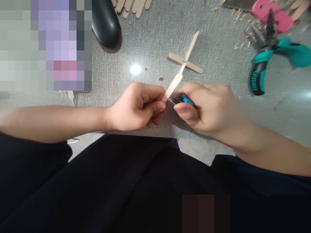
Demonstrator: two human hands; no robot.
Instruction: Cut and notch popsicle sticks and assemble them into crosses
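My left hand (pixel 139 105) is closed, pinching the lower end of a pale wooden craft stick (pixel 174 86) between thumb and forefinger. The stick slants up and to the right, its rounded end uppermost. My right hand (pixel 209 105) wraps around a blue-and-black utility knife (pixel 187 99), most of which is hidden in the fist. Its thin metal tip is close to the stick's lower right edge; whether it touches cannot be made out. Just beyond, two crossed wooden sticks (pixel 191 65) lie on the grey table (pixel 145 48), one narrower than the other.
Teal-and-black pliers (pixel 259 69) lie at the right with jaws apart. Behind them are a pink-handled blade (pixel 273 16) and scattered wood shavings (pixel 239 42). A black computer mouse (pixel 107 24) and several craft sticks (pixel 138 7) are at the back; a white cable (pixel 72 95) is at the left.
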